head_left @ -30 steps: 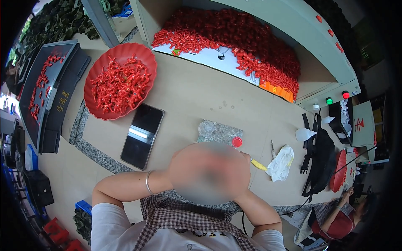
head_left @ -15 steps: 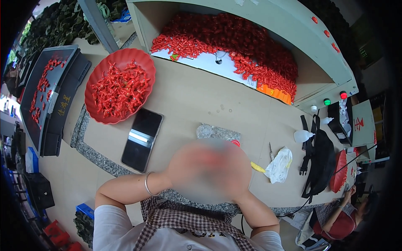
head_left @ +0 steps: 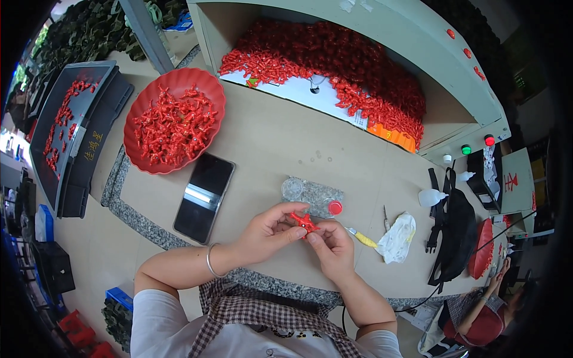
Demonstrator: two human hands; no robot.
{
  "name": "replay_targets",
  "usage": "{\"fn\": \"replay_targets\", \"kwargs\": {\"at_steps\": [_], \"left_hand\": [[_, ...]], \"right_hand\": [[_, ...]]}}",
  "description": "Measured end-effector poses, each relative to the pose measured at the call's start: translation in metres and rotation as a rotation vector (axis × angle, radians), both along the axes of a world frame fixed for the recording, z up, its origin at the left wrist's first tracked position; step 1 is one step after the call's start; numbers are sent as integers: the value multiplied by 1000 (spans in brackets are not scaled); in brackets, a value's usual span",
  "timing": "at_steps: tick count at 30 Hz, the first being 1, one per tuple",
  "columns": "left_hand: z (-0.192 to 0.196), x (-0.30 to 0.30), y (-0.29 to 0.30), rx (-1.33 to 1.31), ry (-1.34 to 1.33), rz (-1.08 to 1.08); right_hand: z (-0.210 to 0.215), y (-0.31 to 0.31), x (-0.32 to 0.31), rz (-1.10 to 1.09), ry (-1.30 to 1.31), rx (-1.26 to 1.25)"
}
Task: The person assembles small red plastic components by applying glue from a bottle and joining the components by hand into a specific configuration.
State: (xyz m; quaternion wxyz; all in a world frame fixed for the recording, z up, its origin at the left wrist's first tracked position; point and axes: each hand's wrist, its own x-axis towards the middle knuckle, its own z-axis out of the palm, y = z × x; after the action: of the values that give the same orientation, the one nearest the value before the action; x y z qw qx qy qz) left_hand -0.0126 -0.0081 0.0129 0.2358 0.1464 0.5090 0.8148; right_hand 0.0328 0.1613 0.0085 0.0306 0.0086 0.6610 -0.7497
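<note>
Between the fingertips of both hands is a small red plastic figure [head_left: 305, 223] with stubby limbs. My left hand [head_left: 268, 235] pinches it from the left, with the forefinger and thumb closed on it. From the right, my right hand [head_left: 334, 247] grips its lower edge between thumb and fingers. Just beyond the hands lies a speckled stone slab [head_left: 315, 196] bearing a clear round dish [head_left: 292, 189] and a small red-topped container [head_left: 335, 207]. A yellow-handled tool [head_left: 364, 238] rests right of my right hand, beside a crumpled white cloth [head_left: 397, 237].
A red scalloped bowl [head_left: 132, 113] of similar red pieces stands left, near a phone [head_left: 204, 197] and a grey bin [head_left: 83, 173]. A shelf [head_left: 447, 119] heaped with red parts spans the back. A black bag [head_left: 459, 221] and squeeze bottle [head_left: 431, 197] lie right; another person [head_left: 477, 322] sits beyond.
A blur covered both hands before; now the fingers and the red figure show plainly. The whole scene has shifted slightly in the picture, while the forearms keep nearly the same pose.
</note>
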Motion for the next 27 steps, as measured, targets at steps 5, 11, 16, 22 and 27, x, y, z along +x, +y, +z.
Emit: {"fn": "replay_targets", "kwargs": {"at_steps": [5,11,16,22,27], "left_hand": [[5,1,1,-14,-10,54],[-2,2,0,-45,61,27],[-2,2,1,-90,98,42],[1,1,2,-3,35,52],[-1,-1,1,38,-25,-22]], "right_hand": [[1,0,-1,31,-26,-39],[0,-1,0,36,-36,-74],[-2,-1,-1,45,8,-31],[3,-3,-1,-52,167,230],[17,-7,-4,-123,383,495]]}}
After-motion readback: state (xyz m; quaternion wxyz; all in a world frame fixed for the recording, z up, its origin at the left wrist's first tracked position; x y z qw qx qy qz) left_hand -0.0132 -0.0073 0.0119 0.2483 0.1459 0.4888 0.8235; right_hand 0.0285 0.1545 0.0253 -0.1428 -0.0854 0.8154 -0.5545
